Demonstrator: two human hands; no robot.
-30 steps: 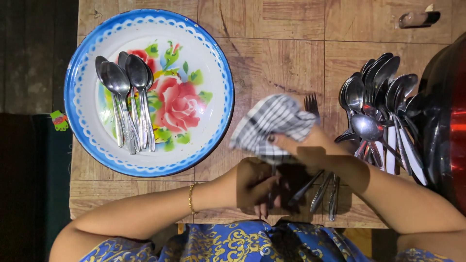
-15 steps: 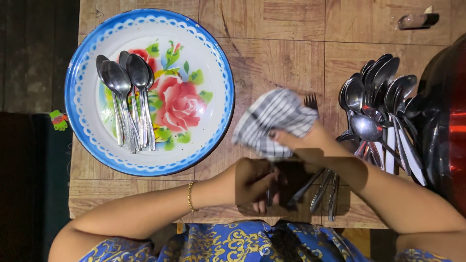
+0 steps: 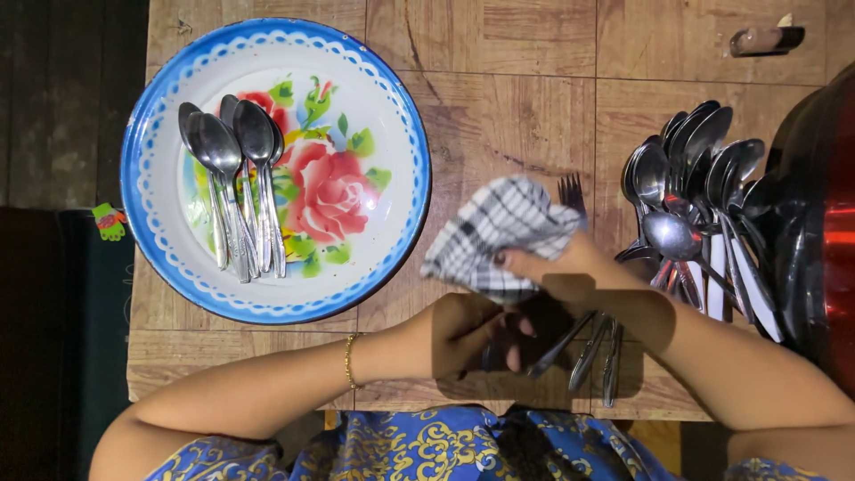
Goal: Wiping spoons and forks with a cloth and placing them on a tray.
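My right hand [image 3: 561, 272] grips a black-and-white checked cloth [image 3: 499, 236] wrapped around a fork [image 3: 571, 191], whose tines stick out past the cloth. My left hand [image 3: 476, 334] is closed on the fork's handle end near the table's front edge. A round enamel plate [image 3: 165, 258] with a blue rim and a pink rose lies at the left. Several spoons [image 3: 236, 178] lie side by side in it.
A heap of spoons [image 3: 690, 191] lies at the right, with a few handles [image 3: 592, 352] pointing toward me. A dark red pot [image 3: 819, 223] stands at the right edge. A small brown object [image 3: 764, 38] sits at the far right. The wooden table [image 3: 499, 80] ends near my body.
The cloth in my right hand has shifted slightly along the fork. My left hand has stayed on the handle.
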